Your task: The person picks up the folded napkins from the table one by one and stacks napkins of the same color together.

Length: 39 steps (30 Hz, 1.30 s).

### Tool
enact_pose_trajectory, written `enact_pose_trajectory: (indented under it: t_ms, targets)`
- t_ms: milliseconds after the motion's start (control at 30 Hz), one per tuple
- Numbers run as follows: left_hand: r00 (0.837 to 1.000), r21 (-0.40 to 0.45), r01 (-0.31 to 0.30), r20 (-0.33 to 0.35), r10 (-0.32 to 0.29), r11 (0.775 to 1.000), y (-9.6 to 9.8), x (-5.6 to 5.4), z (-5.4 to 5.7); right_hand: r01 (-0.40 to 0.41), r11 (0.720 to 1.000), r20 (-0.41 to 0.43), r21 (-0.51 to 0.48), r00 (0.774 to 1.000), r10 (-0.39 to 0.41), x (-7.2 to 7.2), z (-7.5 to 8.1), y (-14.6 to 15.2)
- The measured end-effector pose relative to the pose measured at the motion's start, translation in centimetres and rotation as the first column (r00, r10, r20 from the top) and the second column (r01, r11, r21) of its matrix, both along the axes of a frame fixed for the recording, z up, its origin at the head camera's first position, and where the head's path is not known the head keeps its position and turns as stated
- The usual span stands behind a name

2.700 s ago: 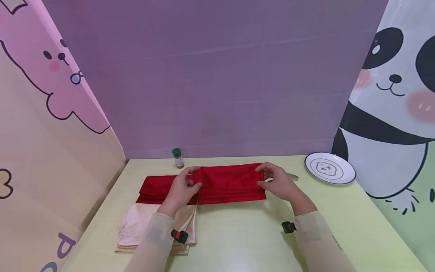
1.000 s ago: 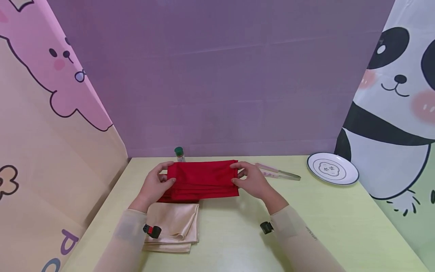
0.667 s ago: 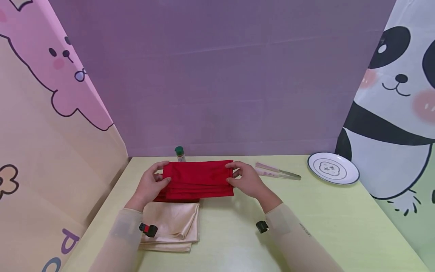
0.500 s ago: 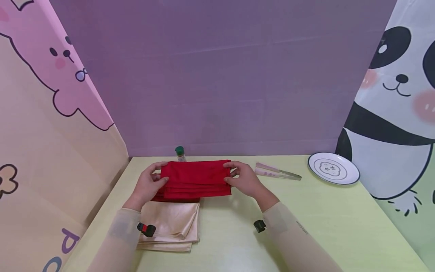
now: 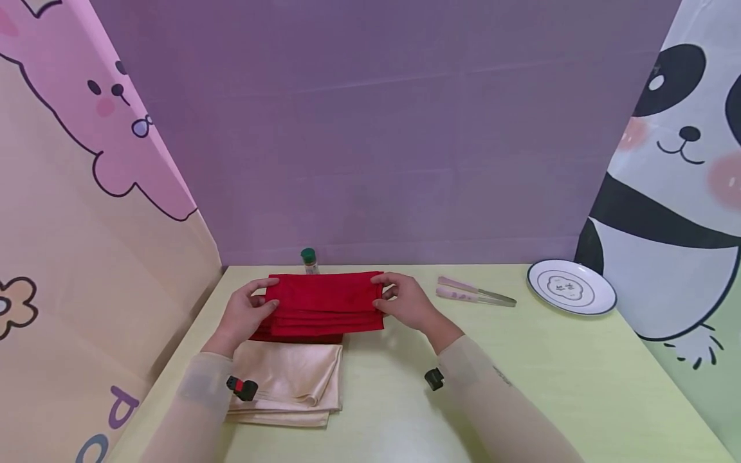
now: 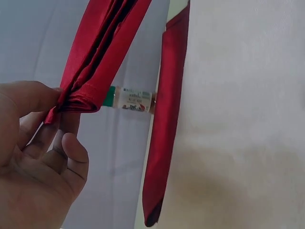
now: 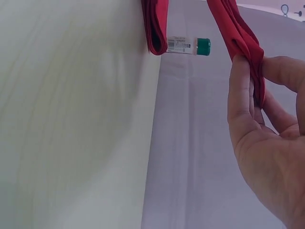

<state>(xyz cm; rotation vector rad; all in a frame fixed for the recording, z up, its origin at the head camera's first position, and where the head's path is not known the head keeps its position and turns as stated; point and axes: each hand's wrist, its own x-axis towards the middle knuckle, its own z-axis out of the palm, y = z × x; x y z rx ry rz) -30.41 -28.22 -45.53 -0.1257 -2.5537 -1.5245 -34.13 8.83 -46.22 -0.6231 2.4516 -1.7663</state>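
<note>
A folded red cloth (image 5: pixel 324 292) hangs stretched between both hands, its layers stepped along the lower edge. My left hand (image 5: pixel 243 315) pinches its left end with thumb and fingers; the right hand (image 5: pixel 407 301) pinches the other end. Beneath it lies a second folded red cloth (image 5: pixel 298 339), mostly covered in the head view. Both wrist views show a gap between the held cloth (image 6: pixel 97 62) and the lower red cloth (image 7: pixel 156 26) on the table. Nearer the person, a folded beige satin cloth (image 5: pixel 286 373) lies partly behind the left forearm.
A small green-capped bottle (image 5: pixel 309 260) stands behind the red cloths at the table's back edge. Tongs with pink handles (image 5: pixel 475 292) lie right of the right hand. A white dark-rimmed plate (image 5: pixel 541 273) sits at the back right, by the panda-printed wall (image 5: pixel 666 276).
Both hands have carried the red cloth leftward, from beside the other red cloth to over it, slowing lately. The tongs and more of the table's right side have come into view.
</note>
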Motion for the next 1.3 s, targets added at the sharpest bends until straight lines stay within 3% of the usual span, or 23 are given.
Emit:
enact_pose_trajectory:
  t_ms: [567,900,1300]
  targets:
    - [0.999,-0.006,-0.037,0.004,0.037,0.999,-2.5,-0.9,-1.0,-0.001,0.998,0.121,-0.066,0.993,0.009,-0.9,-0.9,-3.5]
    - [0.998,-0.061,-0.06,0.031,0.062,0.996,-3.7,-1.4,-1.6,0.02,0.997,0.095,0.08,0.995,-0.028,-1.4,-2.0,-5.7]
    - [0.993,-0.117,-0.075,0.079,0.084,0.99,-4.6,-1.9,-2.3,0.003,0.992,0.109,0.129,0.994,-0.018,-1.5,-2.6,-7.4]
